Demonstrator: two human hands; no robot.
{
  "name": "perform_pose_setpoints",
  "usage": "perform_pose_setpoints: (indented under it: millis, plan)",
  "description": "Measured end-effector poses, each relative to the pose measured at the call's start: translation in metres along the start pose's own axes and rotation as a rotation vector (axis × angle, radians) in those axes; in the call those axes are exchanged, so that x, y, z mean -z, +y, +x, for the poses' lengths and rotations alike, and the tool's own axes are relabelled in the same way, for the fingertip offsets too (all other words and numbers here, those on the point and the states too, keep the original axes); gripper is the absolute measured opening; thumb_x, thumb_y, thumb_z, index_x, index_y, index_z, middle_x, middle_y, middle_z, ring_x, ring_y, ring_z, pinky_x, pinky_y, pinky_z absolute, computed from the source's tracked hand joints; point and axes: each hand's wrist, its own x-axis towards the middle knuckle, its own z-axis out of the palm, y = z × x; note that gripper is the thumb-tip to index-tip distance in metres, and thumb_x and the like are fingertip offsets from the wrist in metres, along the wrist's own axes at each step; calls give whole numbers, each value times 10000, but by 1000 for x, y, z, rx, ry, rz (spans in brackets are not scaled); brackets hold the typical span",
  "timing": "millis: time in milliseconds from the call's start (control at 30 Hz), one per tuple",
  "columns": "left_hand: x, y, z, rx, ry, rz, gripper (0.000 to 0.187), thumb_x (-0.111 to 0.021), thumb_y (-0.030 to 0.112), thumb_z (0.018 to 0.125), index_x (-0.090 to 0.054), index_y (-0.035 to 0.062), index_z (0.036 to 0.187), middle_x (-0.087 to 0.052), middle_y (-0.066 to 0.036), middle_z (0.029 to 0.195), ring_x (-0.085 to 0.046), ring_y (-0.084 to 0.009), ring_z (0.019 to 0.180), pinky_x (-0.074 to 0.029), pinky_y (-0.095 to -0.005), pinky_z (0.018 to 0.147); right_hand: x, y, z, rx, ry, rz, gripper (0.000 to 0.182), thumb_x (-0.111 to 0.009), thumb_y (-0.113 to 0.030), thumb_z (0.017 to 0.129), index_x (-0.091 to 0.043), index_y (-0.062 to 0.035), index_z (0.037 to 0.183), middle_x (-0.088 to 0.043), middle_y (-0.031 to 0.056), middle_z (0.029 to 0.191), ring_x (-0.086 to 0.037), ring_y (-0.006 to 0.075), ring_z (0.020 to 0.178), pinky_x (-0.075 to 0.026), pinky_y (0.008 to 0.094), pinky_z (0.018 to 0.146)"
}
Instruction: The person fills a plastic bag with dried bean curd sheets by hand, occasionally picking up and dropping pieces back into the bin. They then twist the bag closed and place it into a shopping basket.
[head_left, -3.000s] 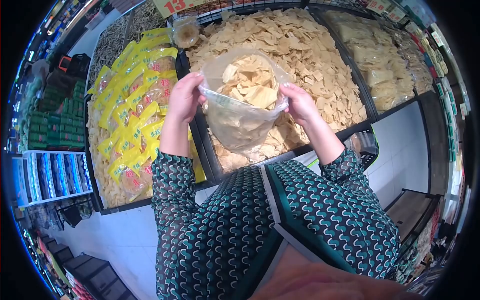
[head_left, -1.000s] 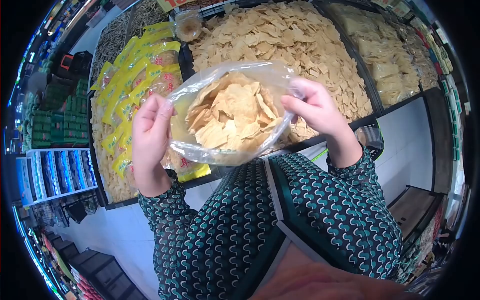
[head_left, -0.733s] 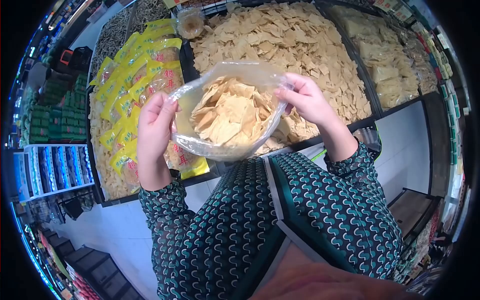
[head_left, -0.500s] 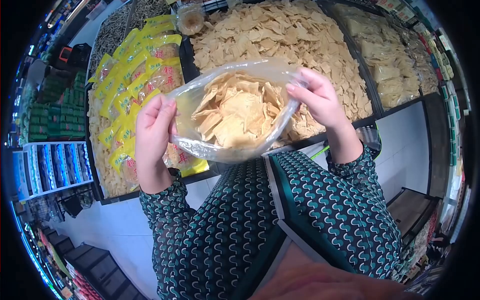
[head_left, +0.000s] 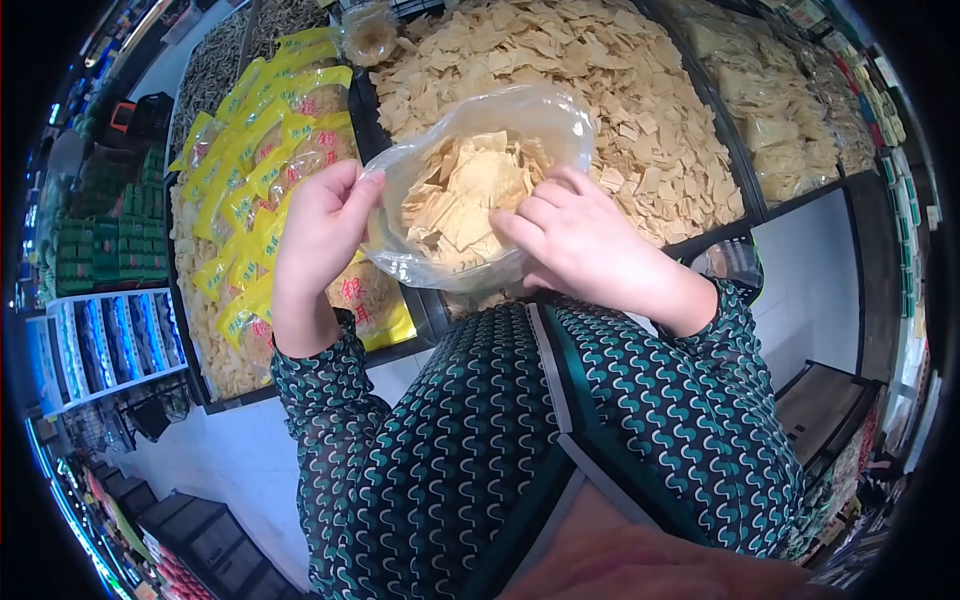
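A clear plastic bag hangs open in front of me, filled with thin beige dried pieces that look like dried tofu skin. My left hand pinches its left rim between thumb and fingers. On the opposite side, my right hand lies across the rim with curled fingers. Its fingers reach over the opening onto the pieces, while the thumb is low outside the bag and partly hidden. Behind the bag, a bin holds a large heap of the same beige pieces.
Yellow-topped packets with red characters overlap in the bin at left. Small dark dried goods lie beyond them. Clear bags of pale dried food fill the right bin. Black dividers separate the bins. A white rack stands at far left.
My right hand has left the upper right rim and moved down and left, over the bag's opening. The bag has shifted slightly up, and its left rim remains in my left hand.
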Motion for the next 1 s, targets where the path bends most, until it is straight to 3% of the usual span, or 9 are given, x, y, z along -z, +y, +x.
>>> perform_pose_setpoints:
  millis: [67, 200, 300, 367, 500, 567, 767, 800, 1000]
  plan:
    - [6, 0, 0, -49, 42, 113, 297, -580, 232, 961, -575, 31, 742, -501, 44, 593, -459, -37, 503, -360, -213, 466, 5, -1, -5, -49, -186, 114, 264, -741, -172, 683, -627, -87, 905, -555, 19, 750, -574, 211, 742, -389, 372, 806]
    - [18, 1, 4, -26, -32, 291, 232, -644, 222, 885, -578, 13, 807, -517, -21, 598, -522, -99, 554, -410, -275, 518, 31, -5, -11, 14, -195, 315, 142, -727, -148, 693, -630, -93, 780, -545, 15, 740, -567, 205, 733, -383, 363, 801]
    - [8, 29, 4, -260, 138, 486, 244, -691, 252, 827, -598, 31, 878, -557, -60, 642, -564, -181, 596, -460, -327, 573, 36, -13, -12, 31, -172, 373, 109, -727, -109, 674, -653, -106, 753, -537, -1, 737, -551, 200, 707, -373, 354, 771]
    - [0, 40, 16, -522, 301, 596, 323, -730, 295, 782, -624, 63, 979, -621, -75, 714, -602, -273, 651, -492, -376, 622, 38, -19, -12, -15, -150, 511, 171, -747, -112, 642, -683, -113, 800, -572, -2, 795, -569, 196, 784, -392, 409, 895]
    - [-8, 29, 35, -578, 137, 885, 302, -754, 252, 780, -656, 58, 989, -637, -75, 740, -600, -234, 637, -466, -364, 590, 47, -20, -15, -68, -22, 169, 181, -763, -144, 643, -710, -130, 815, -618, -1, 897, -583, 203, 932, -333, 526, 1046]
    - [-10, 24, 40, -427, 10, 973, 206, -720, 231, 823, -666, 49, 902, -593, -89, 651, -572, -231, 592, -453, -354, 567, 37, -8, -27, -46, -52, 104, 172, -773, -206, 652, -718, -143, 802, -640, 0, 996, -567, 219, 1052, -237, 613, 1110]
    - [25, 44, 12, -264, 206, 306, 224, -640, 198, 904, -635, 13, 778, -545, -79, 600, -508, -163, 526, -407, -320, 524, 63, -10, -27, -106, 337, 21, 143, -770, -241, 710, -694, -144, 781, -642, 1, 972, -578, 251, 1010, -318, 588, 1049]
    - [19, 42, 5, -281, 171, 161, 247, -619, 173, 921, -608, -3, 749, -475, -40, 572, -415, -81, 537, -357, -274, 504, 62, -6, -24, -102, 342, 32, 146, -773, -239, 706, -698, -148, 792, -641, 5, 980, -577, 258, 1010, -330, 582, 1038]
    - [32, 35, -12, -273, 169, 247, 287, -581, 229, 972, -588, 35, 760, -474, 49, 596, -406, -30, 502, -322, -213, 467, 71, 3, -19, -103, 384, 52, 153, -775, -194, 686, -707, -143, 814, -635, 35, 995, -571, 284, 993, -371, 547, 1002]
